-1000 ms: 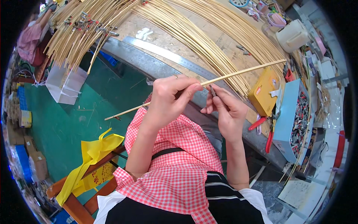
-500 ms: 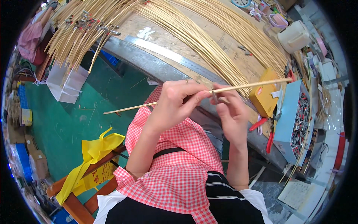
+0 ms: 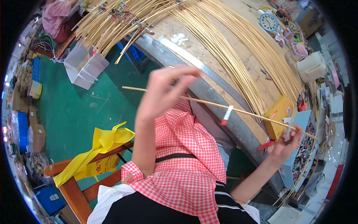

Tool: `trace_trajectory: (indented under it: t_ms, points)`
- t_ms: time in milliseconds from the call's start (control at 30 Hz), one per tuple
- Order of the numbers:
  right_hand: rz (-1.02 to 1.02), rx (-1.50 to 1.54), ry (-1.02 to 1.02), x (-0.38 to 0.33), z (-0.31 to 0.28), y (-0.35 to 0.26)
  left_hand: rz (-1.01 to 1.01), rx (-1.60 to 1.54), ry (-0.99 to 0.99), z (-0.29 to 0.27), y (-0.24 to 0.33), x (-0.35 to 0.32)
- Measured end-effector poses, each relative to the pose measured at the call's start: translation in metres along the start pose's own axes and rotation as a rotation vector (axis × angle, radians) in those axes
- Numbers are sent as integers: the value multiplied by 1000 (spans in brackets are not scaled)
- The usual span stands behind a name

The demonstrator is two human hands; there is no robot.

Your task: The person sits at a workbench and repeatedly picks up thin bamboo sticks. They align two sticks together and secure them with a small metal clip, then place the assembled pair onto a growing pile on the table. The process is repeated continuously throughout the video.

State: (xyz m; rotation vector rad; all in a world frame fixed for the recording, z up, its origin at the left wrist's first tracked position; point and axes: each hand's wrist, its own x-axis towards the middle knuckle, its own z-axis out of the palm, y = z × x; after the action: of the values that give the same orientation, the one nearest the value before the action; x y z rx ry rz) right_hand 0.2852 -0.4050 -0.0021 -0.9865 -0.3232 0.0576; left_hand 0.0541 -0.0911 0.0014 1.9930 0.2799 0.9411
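Note:
A thin bamboo strip point(image 3: 209, 101) crosses in front of me, sloping down to the right. My right hand point(image 3: 286, 146) pinches it near its right end, beside a blue box point(image 3: 287, 174) full of small metal clips point(image 3: 304, 156) with red and black ends. A small silvery piece point(image 3: 287, 133) shows at those fingers; its kind is unclear. Midway along the strip hangs a clip point(image 3: 226, 115) with a red end. My left hand point(image 3: 162, 91), blurred, is raised over the strip's left part with fingers stretched and thumb apart. Whether it touches the strip is hidden.
Bundles of bamboo strips point(image 3: 238, 67) cover the workbench, with a steel ruler point(image 3: 194, 61) along its near edge. A yellow box point(image 3: 278, 115), red-handled pliers point(image 3: 266, 145) and a white jug point(image 3: 311, 68) stand right. A wooden chair point(image 3: 76, 194) is at lower left; another person point(image 3: 56, 18) sits far left.
My hands have moved apart: the right one out along the strip towards the blue box, the left one up and left. The strip now slopes down rightward, and its clip shows uncovered.

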Motion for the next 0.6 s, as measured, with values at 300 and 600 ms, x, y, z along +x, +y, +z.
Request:
trace_trajectory:
  t_ms: [300, 600]
  points:
    - [-28, 401, 24, 33, -62, -27, -84, 492, 131, -67, -24, -9]
    - [41, 103, 143, 42, -91, -19, -134, 238, 152, -69, -20, 2]
